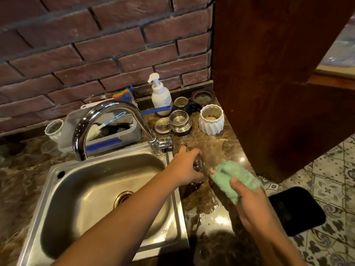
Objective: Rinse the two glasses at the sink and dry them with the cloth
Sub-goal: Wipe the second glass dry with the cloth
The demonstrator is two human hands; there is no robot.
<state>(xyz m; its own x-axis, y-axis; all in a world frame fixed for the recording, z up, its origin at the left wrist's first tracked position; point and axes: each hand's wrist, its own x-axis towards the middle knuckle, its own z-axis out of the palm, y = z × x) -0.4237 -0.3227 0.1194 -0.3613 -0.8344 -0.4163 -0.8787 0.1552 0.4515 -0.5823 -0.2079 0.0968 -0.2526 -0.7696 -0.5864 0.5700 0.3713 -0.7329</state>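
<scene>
glass (199,165) wrapped by fingers (193,152) of left hand (187,167); right hand (251,206) pinches cloth (230,178).

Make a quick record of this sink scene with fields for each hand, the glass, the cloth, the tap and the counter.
left hand: grips the glass, right of the sink
right hand: holds the cloth
glass: clear, low over the counter, partly hidden by the fingers
cloth: green, bunched, close beside the glass; contact unclear
tap: spout over the sink, no stream seen
counter: wet patch near the hands
</scene>
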